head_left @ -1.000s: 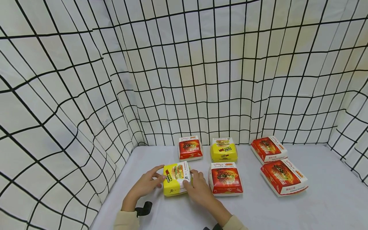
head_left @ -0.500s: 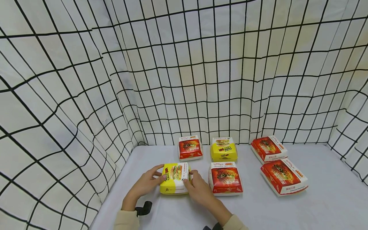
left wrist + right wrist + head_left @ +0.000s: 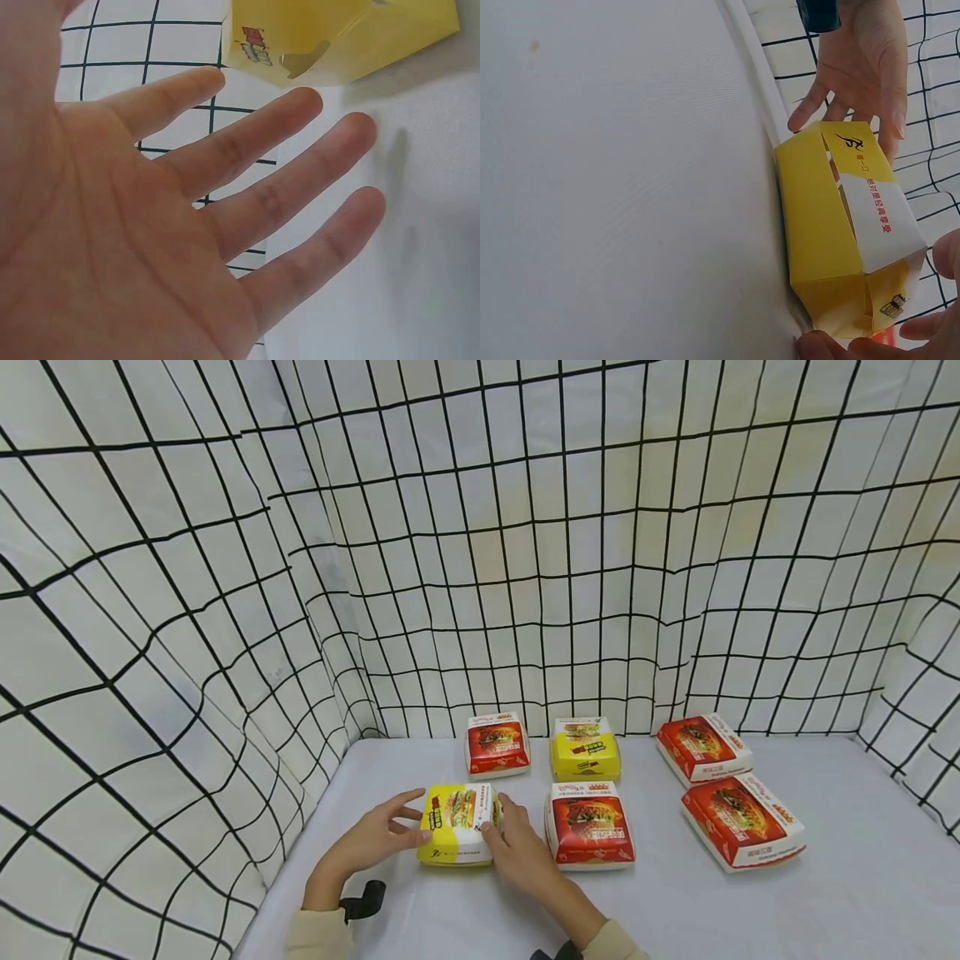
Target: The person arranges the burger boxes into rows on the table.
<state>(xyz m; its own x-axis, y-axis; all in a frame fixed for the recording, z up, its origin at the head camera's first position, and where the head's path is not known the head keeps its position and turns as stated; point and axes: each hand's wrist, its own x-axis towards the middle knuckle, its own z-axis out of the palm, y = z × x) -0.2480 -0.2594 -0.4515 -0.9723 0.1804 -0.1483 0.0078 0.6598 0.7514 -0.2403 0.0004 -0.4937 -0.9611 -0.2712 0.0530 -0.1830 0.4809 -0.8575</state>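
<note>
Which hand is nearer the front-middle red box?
Right. The right hand is just left of the red box, between it and the front yellow box; the left hand is on the yellow box's far side.

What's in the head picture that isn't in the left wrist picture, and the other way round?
Only head: four red boxes, the back yellow box and the right hand.
Only left wrist: the creased palm of the left hand, and a little picture on the side of the front yellow box.
Both: the left hand, that box and the black-lined wall.
</note>
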